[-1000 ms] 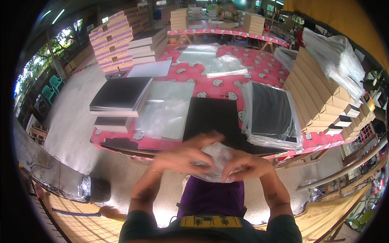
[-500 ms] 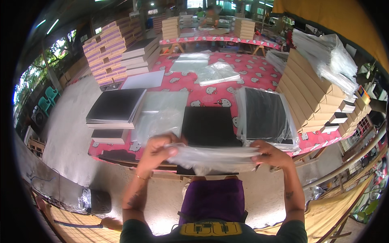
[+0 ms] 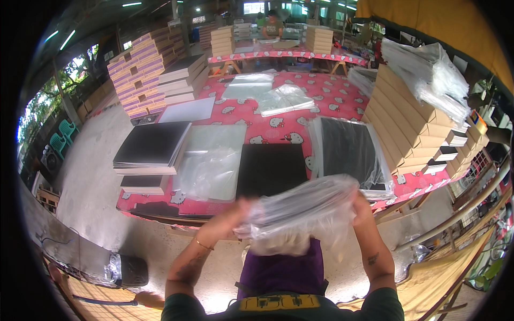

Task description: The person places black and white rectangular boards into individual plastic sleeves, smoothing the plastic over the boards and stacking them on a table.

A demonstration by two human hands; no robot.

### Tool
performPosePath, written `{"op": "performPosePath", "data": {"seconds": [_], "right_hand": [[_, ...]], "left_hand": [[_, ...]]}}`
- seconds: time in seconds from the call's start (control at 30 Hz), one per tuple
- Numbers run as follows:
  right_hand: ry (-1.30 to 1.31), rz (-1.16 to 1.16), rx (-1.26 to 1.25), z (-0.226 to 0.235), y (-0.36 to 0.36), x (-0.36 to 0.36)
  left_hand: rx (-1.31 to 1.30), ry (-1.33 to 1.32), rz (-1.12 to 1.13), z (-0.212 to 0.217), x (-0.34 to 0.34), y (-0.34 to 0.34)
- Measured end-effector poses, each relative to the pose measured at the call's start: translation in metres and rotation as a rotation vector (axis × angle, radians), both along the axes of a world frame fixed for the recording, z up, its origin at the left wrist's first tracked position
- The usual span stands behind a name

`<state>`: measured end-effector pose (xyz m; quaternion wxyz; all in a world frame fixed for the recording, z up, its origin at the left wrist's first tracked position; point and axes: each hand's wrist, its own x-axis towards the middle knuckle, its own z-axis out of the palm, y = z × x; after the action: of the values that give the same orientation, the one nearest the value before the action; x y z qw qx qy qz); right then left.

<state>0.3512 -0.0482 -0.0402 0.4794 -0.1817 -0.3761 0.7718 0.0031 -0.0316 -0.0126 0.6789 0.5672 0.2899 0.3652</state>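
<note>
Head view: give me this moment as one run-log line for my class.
left hand: holds clear plastic, left end | right hand: holds same, right end | flat black piece: on pink tablecloth, partly behind plastic

Room above black board (image 3: 271, 168), brown stack (image 3: 402, 128) blocking
</note>
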Motion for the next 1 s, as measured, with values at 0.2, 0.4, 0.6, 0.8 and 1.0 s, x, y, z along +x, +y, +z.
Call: {"op": "performPosePath", "data": {"seconds": [0.2, 0.4, 0.6, 0.8, 1.0], "right_hand": [[-0.697, 0.571, 0.449, -0.005, 0.006, 0.007], [0.264, -0.192, -0.124, 0.01, -0.012, -0.018], [-0.888, 0.371, 0.386, -0.027, -0.01, -0.014], [0.096, -0.217, -0.194, -0.022, -0.012, -0.011], [-0.26, 0.033, 0.171, -0.079, -0.005, 0.002]], "left_hand": [[0.0, -0.611, 0.018, 0.008, -0.007, -0.002], [-0.085, 0.044, -0.166, -0.04, -0.006, 0.008], [-0.069, -0.459, 0.282, 0.016, -0.003, 0.005], [0.159, 0.158, -0.334, -0.033, -0.025, 0.007], [-0.382, -0.294, 0.268, -0.039, -0.025, 0.009]]}}
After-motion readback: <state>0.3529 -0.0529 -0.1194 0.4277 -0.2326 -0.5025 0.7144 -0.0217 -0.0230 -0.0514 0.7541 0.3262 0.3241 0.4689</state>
